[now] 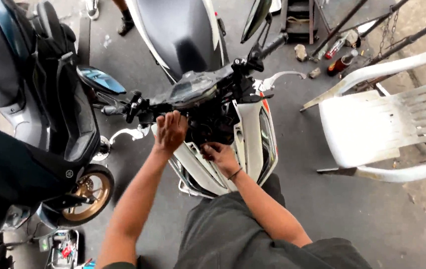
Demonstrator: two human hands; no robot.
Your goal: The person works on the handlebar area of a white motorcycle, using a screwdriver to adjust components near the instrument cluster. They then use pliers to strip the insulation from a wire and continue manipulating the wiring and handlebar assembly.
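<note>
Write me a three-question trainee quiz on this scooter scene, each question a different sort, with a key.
1. True or false: the left hand rests on the front of the white scooter, just below its handlebar.
2. Multiple choice: what stands to the right of the scooter? A) a white plastic chair B) a red toolbox C) a stack of tyres
3. Fill in: the dark scooter on the left has a ____-coloured wheel.

Key
1. True. The right hand is lower, at the opened dark front section.
2. A
3. gold
</note>
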